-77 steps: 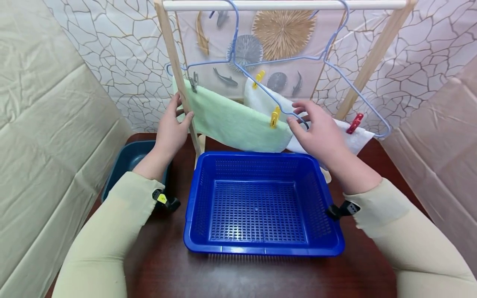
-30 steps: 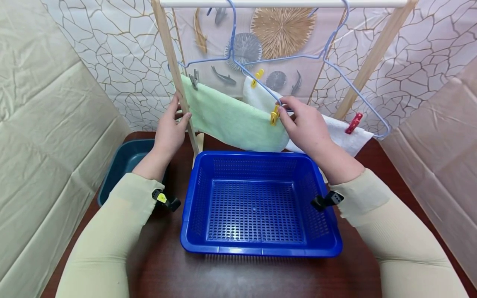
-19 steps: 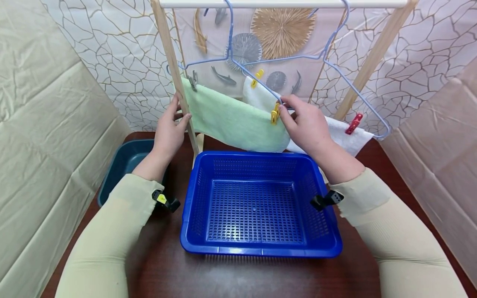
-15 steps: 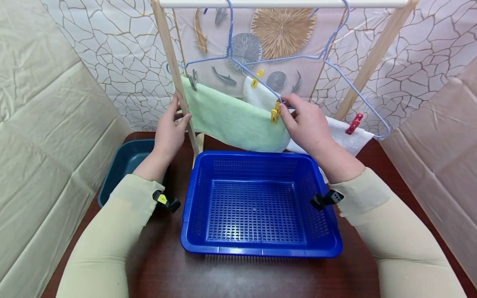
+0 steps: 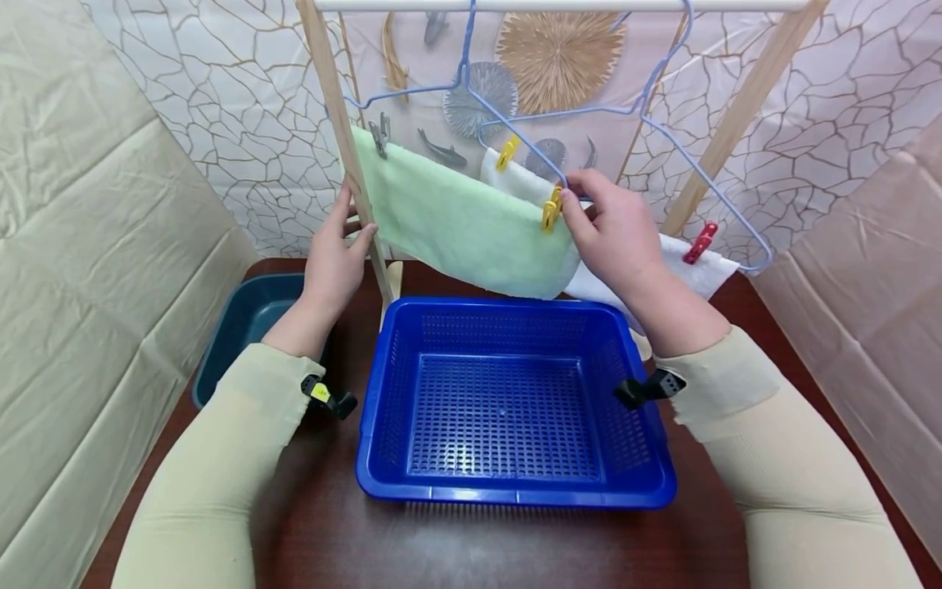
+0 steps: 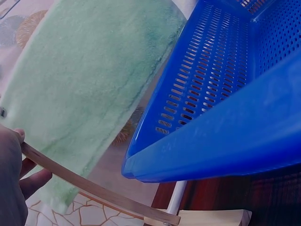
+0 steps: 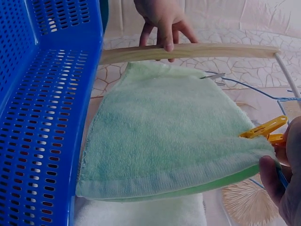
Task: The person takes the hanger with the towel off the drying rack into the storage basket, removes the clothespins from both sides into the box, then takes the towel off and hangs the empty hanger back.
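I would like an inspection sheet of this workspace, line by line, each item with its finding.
Surface: dark, glossy table.
Job's things: green towel hangs sloping from blue hanger, held by grey clip and front yellow clip.
Clutter: blue basket in front, teal tub at left, white towel behind.
Left grip: bare hand, holds wooden post.
Right grip: bare hand, pinches the blue hanger's lower corner.
Cables: nothing seen.
Surroundings: crack-patterned backdrop; beige cloth on both sides.
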Tool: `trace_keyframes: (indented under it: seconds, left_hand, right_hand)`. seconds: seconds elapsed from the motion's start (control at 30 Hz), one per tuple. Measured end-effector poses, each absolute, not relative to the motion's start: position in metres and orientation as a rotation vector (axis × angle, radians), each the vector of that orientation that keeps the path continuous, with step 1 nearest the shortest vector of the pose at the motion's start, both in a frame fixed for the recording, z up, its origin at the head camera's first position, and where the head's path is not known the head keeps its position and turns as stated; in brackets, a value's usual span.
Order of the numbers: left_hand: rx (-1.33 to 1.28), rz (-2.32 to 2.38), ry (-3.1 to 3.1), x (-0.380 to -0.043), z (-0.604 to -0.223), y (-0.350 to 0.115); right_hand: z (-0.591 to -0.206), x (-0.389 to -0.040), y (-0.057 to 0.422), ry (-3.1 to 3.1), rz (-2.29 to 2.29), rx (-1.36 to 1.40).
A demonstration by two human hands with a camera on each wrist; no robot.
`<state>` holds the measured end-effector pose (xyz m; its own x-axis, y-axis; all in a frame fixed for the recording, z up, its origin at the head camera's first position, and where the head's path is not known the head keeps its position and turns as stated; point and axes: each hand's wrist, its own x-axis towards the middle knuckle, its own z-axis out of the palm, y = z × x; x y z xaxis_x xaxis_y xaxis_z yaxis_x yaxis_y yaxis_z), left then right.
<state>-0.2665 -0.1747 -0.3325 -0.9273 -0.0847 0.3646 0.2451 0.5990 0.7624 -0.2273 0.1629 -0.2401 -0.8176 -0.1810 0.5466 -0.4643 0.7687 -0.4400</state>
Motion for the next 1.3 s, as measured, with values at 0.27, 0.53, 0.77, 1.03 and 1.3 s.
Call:
trace_keyframes:
  seconds: [0.27,0.53,0.77,1.03,1.3]
  left_hand:
    - [-0.12,-1.256,-2.47,-0.265,-0.33,-0.173]
    - [-0.117,-1.259,-2.471,-0.265,-0.329,-0.171]
    - [-0.097,-1.273,-2.483,-0.263,-0.329,-0.171]
    - [-0.11,-1.257,-2.473,-0.261,-0.328,-0.172]
    - [-0.119,-1.245,-2.459,-0.26,-0.328,-0.171]
  right_hand:
    - [-0.234,-0.221,0.167,-2.442,0.796,0.457]
    - [-0.229,-0.21,0.171,-2.454,0.809,0.441]
    - [-0.227,-0.2,0.177,-2.403,0.803,0.421]
    - [-0.226,-0.19,0.186,-2.364,0.815,0.401]
    - [-0.227,-0.174,0.197,-2.35,0.822,0.388]
